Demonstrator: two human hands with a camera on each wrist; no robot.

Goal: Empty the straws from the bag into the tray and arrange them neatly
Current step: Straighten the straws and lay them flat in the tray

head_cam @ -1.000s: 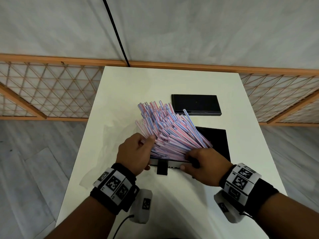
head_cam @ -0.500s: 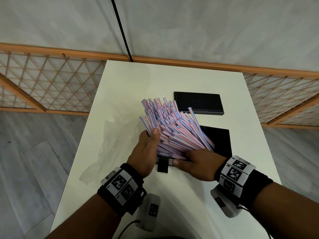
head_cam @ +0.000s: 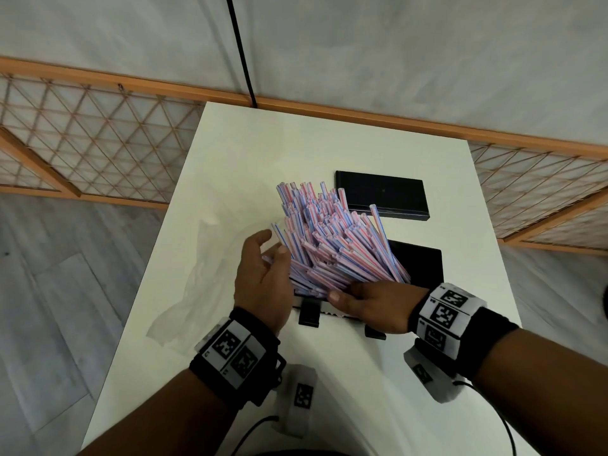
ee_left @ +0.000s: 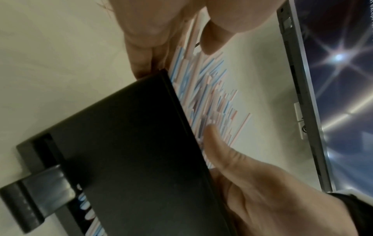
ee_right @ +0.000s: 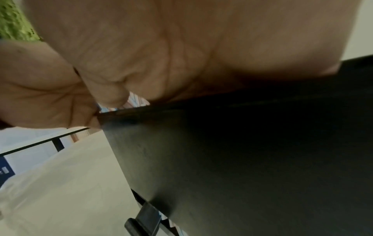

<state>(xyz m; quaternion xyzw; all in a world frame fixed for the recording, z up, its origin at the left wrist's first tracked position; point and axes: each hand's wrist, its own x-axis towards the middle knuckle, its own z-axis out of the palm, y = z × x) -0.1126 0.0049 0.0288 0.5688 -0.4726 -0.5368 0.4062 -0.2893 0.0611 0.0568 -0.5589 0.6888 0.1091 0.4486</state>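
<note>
A thick pile of pink-and-blue striped straws (head_cam: pixel 332 245) fans out of a black tray (head_cam: pixel 424 268) on the white table, their far ends pointing up and away. My left hand (head_cam: pixel 273 243) is open, with fingers and thumb resting against the pile's left side. My right hand (head_cam: pixel 342 296) grips the tray's near edge, thumb over the straws' near ends. In the right wrist view its fingers (ee_right: pixel 105 95) curl over the tray's rim (ee_right: pixel 222 108). The left wrist view shows the tray's dark underside (ee_left: pixel 131 151) and the straws (ee_left: pixel 207 89).
A crumpled clear plastic bag (head_cam: pixel 204 278) lies flat on the table left of my left hand. A second flat black tray or lid (head_cam: pixel 381 195) sits behind the straws. The table (head_cam: pixel 329 143) ends against a wall with wooden lattice panels on both sides.
My left hand has uncurled, slid forward along the pile's left side and opened. The straws now stand closer together and steeper. My right hand stays on the tray's near edge.
</note>
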